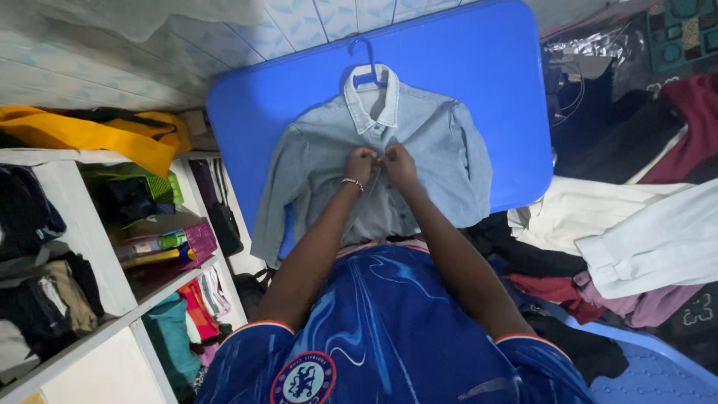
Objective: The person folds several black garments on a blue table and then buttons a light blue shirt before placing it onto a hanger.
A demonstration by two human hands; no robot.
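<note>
- At the centre of a glossy blue plastic table [479, 90], a pale blue denim shirt [434, 142] on a blue plastic hanger [366, 71] is laid flat.
- Its long axis runs from collar at 12 o'clock to hem at 6 o'clock.
- The placket is pinched by the left hand [360, 163] and the right hand [400, 166], both closed on fabric.
- Buttoning is likely best done with both edges kept aligned and taut.
</note>
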